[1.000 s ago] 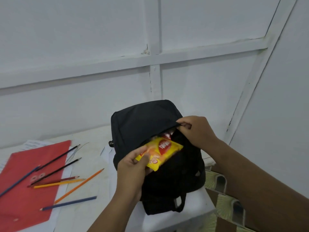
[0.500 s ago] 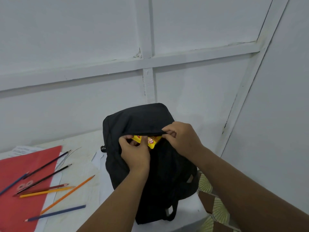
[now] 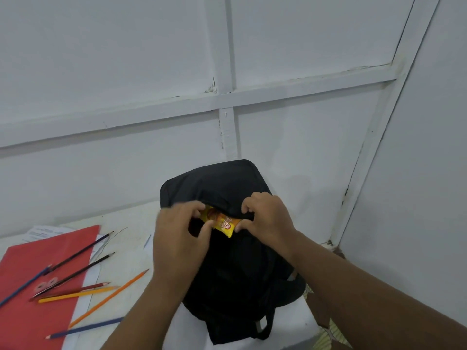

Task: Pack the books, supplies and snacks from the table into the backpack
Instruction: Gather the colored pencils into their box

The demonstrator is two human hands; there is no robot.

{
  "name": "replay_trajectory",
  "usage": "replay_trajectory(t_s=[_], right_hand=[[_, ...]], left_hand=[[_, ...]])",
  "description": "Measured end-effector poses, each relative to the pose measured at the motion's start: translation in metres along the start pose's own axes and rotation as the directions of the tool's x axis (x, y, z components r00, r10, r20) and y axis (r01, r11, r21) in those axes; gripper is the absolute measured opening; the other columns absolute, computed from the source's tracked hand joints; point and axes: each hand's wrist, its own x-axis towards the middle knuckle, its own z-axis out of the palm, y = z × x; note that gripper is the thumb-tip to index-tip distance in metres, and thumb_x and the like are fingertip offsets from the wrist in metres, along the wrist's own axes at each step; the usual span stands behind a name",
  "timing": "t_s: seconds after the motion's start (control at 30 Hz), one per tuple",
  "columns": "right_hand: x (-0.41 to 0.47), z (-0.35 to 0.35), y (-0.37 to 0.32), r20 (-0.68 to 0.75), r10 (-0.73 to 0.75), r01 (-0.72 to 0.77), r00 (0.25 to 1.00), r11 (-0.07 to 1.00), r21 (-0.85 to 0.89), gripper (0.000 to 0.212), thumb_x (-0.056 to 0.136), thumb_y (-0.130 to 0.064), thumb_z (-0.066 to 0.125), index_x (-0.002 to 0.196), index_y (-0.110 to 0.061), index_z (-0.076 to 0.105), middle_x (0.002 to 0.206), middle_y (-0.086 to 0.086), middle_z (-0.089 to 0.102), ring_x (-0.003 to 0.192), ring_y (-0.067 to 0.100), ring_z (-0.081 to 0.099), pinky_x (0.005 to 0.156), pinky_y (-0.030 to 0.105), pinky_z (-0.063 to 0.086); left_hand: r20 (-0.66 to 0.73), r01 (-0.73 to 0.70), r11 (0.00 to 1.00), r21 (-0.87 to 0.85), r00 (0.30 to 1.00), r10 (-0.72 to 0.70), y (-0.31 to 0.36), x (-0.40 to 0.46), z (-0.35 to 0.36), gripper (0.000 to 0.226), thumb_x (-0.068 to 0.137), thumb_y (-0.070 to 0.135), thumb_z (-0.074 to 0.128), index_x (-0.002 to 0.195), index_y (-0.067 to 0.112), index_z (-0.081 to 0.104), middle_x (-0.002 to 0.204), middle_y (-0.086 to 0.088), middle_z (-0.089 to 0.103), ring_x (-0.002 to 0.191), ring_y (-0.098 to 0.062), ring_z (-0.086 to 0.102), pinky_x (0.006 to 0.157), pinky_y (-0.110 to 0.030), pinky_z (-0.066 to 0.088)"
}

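A black backpack (image 3: 225,183) stands upright on the white table (image 3: 131,223) against the wall. A yellow snack packet (image 3: 222,222) pokes out of its open front pocket. My left hand (image 3: 180,238) pinches the packet's left end at the pocket mouth. My right hand (image 3: 265,218) grips the pocket's upper edge on the right, its thumb beside the packet's right end. Several coloured pencils (image 3: 101,295) lie on the table and on a red folder (image 3: 25,311) to the left.
White papers (image 3: 43,232) lie under the red folder at the far left. A white panelled wall (image 3: 227,72) runs right behind the backpack. A patterned floor (image 3: 326,334) shows past the table's right edge.
The snack packet has gone from fully outside the backpack to mostly inside the pocket. My left hand has followed it up to the pocket mouth. The right hand stays on the pocket edge.
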Motion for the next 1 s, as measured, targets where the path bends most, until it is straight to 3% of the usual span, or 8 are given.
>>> replay_trajectory(t_s=[0.13,0.27,0.37,0.57,0.7,0.8,0.9,1.0], right_hand=[[0.002,0.003,-0.011,0.05,-0.069,0.071,0.996,0.997,-0.029,0.054,0.065,-0.076,0.069,0.087,-0.027,0.062,0.088,-0.014,0.053,0.083,0.006,0.045,0.075,0.024,0.032],[0.007,0.007,-0.016,0.045,-0.035,0.039,0.998,0.995,-0.087,0.056,0.062,-0.08,0.068,0.079,-0.028,0.053,0.082,-0.014,0.048,0.078,0.008,0.044,0.073,0.027,0.03],[0.004,0.014,-0.007,0.048,0.028,-0.023,0.998,0.994,-0.109,0.055,0.061,-0.078,0.07,0.077,-0.029,0.052,0.081,-0.014,0.048,0.079,0.01,0.044,0.072,0.029,0.033],[-0.001,0.019,0.001,-0.05,-0.002,-0.002,0.999,0.998,-0.068,0.042,0.067,-0.062,0.075,0.08,-0.025,0.06,0.078,-0.013,0.054,0.076,0.011,0.047,0.07,0.03,0.038],[-0.002,0.013,0.011,0.024,-0.084,0.085,0.996,0.996,-0.031,0.024,0.071,-0.026,0.078,0.09,-0.023,0.065,0.088,-0.008,0.06,0.082,0.016,0.052,0.071,0.035,0.049],[-0.006,0.007,0.022,-0.076,-0.122,0.129,0.99,0.987,0.095,0.019,0.074,-0.004,0.065,0.087,-0.018,0.069,0.087,-0.005,0.066,0.08,0.016,0.057,0.066,0.037,0.054],[-0.008,-0.003,0.024,-0.186,-0.111,0.145,0.976,0.972,0.183,0.017,0.077,-0.001,0.064,0.088,-0.015,0.067,0.089,-0.005,0.065,0.079,0.012,0.058,0.067,0.027,0.053],[-0.008,-0.006,0.025,-0.062,-0.155,0.162,0.986,0.979,0.121,0.014,0.077,-0.013,0.064,0.089,-0.019,0.067,0.09,-0.006,0.064,0.082,0.013,0.056,0.069,0.033,0.053]], left_hand=[[0.142,0.038,0.998,-0.055,0.989,-0.03,-0.032,0.02,0.001,0.026,0.084,0.019,0.078,0.11,0.023,0.076,0.101,0.006,0.073,0.093,-0.013,0.065,0.087,-0.032,0.055],[0.116,-0.056,0.992,-0.116,0.991,0.069,-0.037,0.016,0.008,0.02,0.084,0.007,0.076,0.099,0.019,0.08,0.085,0.01,0.07,0.078,-0.002,0.062,0.074,-0.01,0.047],[0.188,-0.106,0.99,-0.089,0.975,0.121,-0.043,0.014,0.015,0.019,0.082,0.01,0.079,0.098,0.02,0.079,0.081,0.012,0.066,0.075,-0.004,0.061,0.07,-0.017,0.051],[0.308,-0.005,0.997,0.073,0.951,-0.017,-0.03,0.008,0.039,0.045,0.064,0.064,0.079,0.09,0.033,0.058,0.087,0.015,0.049,0.078,-0.006,0.05,0.063,-0.021,0.045],[0.285,-0.033,0.994,0.1,0.959,0.004,-0.032,0.011,0.049,0.033,0.064,0.045,0.078,0.076,0.03,0.052,0.079,0.014,0.047,0.071,-0.009,0.047,0.053,-0.019,0.031],[0.273,-0.019,0.992,0.123,0.962,-0.015,-0.038,0.018,0.048,0.032,0.065,0.03,0.081,0.07,0.029,0.05,0.074,0.013,0.05,0.066,-0.008,0.047,0.051,-0.02,0.029],[0.256,-0.021,0.989,0.146,0.967,-0.017,-0.037,0.023,0.05,0.036,0.064,0.027,0.082,0.076,0.027,0.048,0.077,0.011,0.051,0.065,-0.011,0.049,0.048,-0.025,0.037],[0.348,-0.114,0.975,0.191,0.937,0.041,-0.038,0.018,0.053,0.036,0.07,0.034,0.082,0.077,0.032,0.046,0.079,0.015,0.049,0.072,-0.009,0.048,0.052,-0.021,0.033]])
